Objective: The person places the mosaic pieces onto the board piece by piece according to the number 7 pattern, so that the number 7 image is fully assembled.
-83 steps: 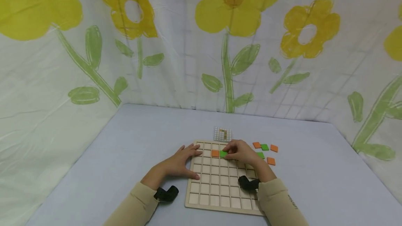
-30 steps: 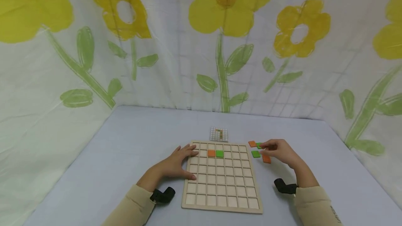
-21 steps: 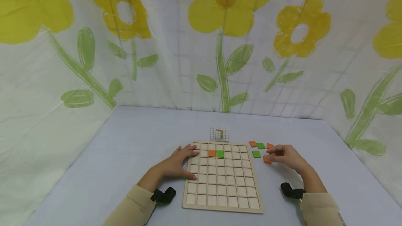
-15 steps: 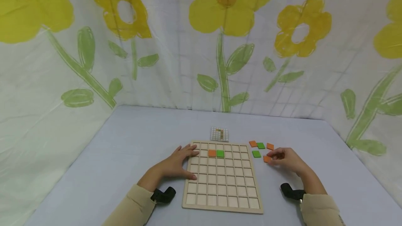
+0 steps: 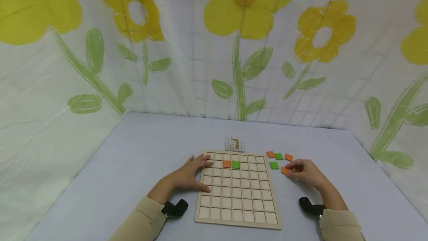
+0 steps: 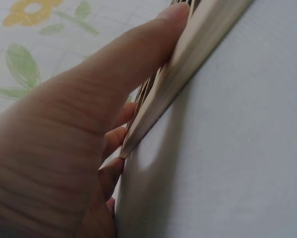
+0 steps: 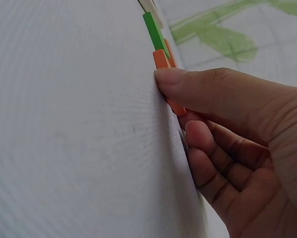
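A wooden grid board (image 5: 234, 196) lies on the table, with an orange tile (image 5: 227, 164) and a green tile (image 5: 235, 164) side by side in its second row. My left hand (image 5: 190, 174) rests flat on the board's left edge (image 6: 198, 44), thumb along the side (image 6: 138, 49). My right hand (image 5: 302, 172) is to the right of the board. Its thumb (image 7: 188, 84) and forefinger pinch a loose orange tile (image 5: 285, 170) that lies on the table; that tile's edge (image 7: 161, 58) shows in the right wrist view.
More loose tiles lie beyond the right hand: orange (image 5: 270, 154), green (image 5: 279, 156), orange (image 5: 289, 157) and green (image 5: 274, 165). A small pattern card (image 5: 234, 143) sits behind the board. A flowered sheet (image 5: 214, 47) walls in the pale blue table (image 5: 133, 151).
My right hand left the green tile on the board beside the orange one. It moved right to the loose tiles and closed on the nearest orange tile. The left hand has not moved.
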A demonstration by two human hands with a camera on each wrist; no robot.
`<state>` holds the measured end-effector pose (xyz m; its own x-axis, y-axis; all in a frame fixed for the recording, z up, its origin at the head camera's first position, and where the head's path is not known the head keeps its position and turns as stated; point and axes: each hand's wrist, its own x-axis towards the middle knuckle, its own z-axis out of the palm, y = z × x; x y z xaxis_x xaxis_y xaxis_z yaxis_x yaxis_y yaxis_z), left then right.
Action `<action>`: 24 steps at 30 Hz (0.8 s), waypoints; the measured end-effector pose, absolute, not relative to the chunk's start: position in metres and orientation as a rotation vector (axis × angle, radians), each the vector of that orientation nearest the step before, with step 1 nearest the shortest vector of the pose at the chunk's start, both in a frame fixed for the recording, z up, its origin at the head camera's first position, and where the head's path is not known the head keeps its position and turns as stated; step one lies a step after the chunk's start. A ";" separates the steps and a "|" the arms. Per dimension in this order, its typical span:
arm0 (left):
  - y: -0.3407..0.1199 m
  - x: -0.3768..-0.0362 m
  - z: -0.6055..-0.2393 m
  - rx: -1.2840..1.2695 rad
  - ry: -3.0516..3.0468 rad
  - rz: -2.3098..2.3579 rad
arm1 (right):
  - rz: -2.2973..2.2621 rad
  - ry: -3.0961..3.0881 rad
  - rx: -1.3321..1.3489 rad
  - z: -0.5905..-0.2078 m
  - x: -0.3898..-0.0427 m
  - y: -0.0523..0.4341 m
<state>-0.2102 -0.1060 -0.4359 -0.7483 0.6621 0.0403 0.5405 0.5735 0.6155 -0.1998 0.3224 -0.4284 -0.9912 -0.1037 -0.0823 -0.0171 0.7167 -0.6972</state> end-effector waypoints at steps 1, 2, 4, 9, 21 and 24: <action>-0.106 -0.210 -0.436 1.008 2.611 0.922 | -1.127 2.811 -0.100 -0.429 -0.200 0.323; -0.106 -0.210 -0.436 1.007 2.611 0.925 | -1.121 2.816 -0.101 -0.429 -0.200 0.322; -0.106 -0.210 -0.436 1.011 2.613 0.926 | -1.103 2.834 -0.114 -0.429 -0.201 0.322; -0.106 -0.210 -0.437 1.019 2.609 0.931 | -1.073 2.845 -0.098 -0.428 -0.200 0.321; -0.105 -0.210 -0.436 1.022 2.614 0.922 | -1.123 2.814 -0.230 -0.410 -0.199 0.315; -0.105 -0.209 -0.437 1.024 2.606 0.933 | -1.131 2.797 -0.281 -0.410 -0.199 0.312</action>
<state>-0.2094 -0.1053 -0.4365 -0.7437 0.6666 0.0506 0.5472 0.5635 0.6188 -0.1992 0.3122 -0.4104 -0.9766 -0.2122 -0.0340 -0.1289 0.7049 -0.6975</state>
